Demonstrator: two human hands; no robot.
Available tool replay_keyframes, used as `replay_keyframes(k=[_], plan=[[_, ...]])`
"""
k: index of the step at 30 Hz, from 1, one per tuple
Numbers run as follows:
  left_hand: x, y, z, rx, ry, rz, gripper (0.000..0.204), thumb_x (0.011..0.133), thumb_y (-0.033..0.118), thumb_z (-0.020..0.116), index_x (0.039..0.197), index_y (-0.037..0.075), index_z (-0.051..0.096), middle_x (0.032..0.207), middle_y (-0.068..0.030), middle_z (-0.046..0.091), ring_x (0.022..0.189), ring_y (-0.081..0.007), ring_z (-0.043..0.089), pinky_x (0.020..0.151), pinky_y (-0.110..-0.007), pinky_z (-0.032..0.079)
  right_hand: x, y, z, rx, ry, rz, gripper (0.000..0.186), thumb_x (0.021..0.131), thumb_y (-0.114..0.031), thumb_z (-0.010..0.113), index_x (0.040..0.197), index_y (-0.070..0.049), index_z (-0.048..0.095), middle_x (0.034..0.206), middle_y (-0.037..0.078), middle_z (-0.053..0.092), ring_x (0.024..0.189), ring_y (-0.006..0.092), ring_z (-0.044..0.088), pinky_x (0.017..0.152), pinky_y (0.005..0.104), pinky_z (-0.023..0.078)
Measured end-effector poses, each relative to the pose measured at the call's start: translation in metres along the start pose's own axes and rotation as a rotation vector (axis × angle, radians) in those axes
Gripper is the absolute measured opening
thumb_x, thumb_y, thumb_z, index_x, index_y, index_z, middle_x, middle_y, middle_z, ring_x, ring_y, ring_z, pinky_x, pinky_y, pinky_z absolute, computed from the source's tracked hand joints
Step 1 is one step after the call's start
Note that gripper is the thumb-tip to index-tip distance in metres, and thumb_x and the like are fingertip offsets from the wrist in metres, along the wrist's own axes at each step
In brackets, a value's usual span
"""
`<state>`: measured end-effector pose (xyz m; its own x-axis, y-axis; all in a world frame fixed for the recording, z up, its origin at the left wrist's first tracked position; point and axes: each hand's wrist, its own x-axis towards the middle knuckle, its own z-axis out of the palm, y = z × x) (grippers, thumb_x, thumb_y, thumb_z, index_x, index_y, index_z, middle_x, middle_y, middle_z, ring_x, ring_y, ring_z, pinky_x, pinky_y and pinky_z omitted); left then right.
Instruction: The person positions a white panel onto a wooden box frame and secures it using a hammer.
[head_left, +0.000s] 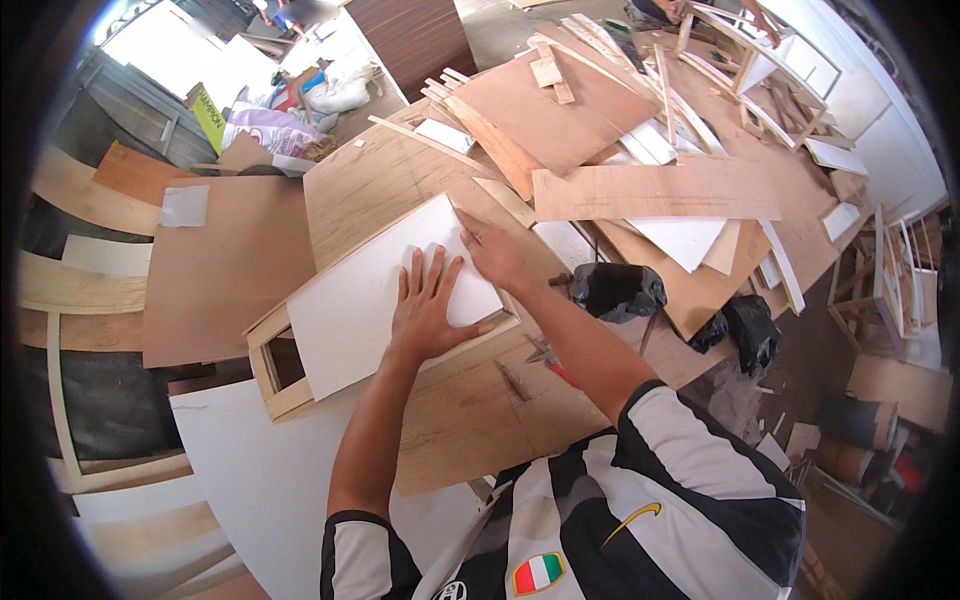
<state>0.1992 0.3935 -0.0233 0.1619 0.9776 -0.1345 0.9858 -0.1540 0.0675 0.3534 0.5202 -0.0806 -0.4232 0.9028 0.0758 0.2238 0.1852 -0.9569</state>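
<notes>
And here's the frame (290, 403) on the table (450, 440), the white panel (350, 320) lying over it, the frame's left end uncovered! Left hand (428, 312) flat on the panel, fingers spread apart, gripping nothing. Right hand (492, 255) at the frame's right end, near the far corner; whether it's clamped there, can't tell. A red-handled tool (562, 373) lies off the frame's near right corner, a black bag (618, 290) right of it, a brown board (230, 270) left.

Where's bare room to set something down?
Plywood tabletop beyond the white panel, left of the scrap-wood pile; also between the wooden frame and striped jersey, left of the red-handled tool. Crowded: right side, pile and black plastic bag.
</notes>
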Motion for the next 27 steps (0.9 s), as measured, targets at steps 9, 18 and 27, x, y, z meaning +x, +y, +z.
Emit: replay_keyframes(k=[9, 18, 27], plan=[[0.000, 0.001, -0.006, -0.040, -0.019, 0.025, 0.125, 0.072, 0.082, 0.076, 0.169, 0.017, 0.032, 0.179, -0.0108, 0.019, 0.166, -0.0404, 0.004, 0.132, -0.063, 0.010, 0.009, 0.001, -0.016, -0.010, -0.122, 0.069, 0.052, 0.106, -0.027, 0.057, 0.155, -0.010, 0.055, 0.152, 0.023, 0.059, 0.140, 0.0380, 0.057, 0.115, 0.0418, 0.046], [-0.001, 0.004, -0.003, -0.149, 0.128, 0.059, 0.107, 0.071, 0.061, 0.089, 0.160, 0.015, 0.049, 0.172, -0.0127, 0.038, 0.163, -0.0412, 0.023, 0.130, -0.061, 0.022, 0.026, 0.027, -0.016, 0.191, -0.054, 0.037, 0.070, 0.095, -0.039, 0.074, 0.156, -0.011, 0.053, 0.136, 0.018, 0.071, 0.117, 0.0350, 0.070, 0.101, 0.0445, 0.054], [-0.013, 0.007, 0.003, -0.095, 0.210, 0.122, 0.095, 0.081, 0.058, 0.085, 0.155, 0.009, 0.054, 0.167, -0.0182, 0.045, 0.158, -0.0424, 0.035, 0.125, -0.060, 0.034, 0.038, 0.016, -0.013, 0.080, -0.040, 0.020, 0.067, 0.093, -0.037, 0.077, 0.152, -0.010, 0.058, 0.133, 0.019, 0.071, 0.113, 0.0327, 0.071, 0.099, 0.0431, 0.056]])
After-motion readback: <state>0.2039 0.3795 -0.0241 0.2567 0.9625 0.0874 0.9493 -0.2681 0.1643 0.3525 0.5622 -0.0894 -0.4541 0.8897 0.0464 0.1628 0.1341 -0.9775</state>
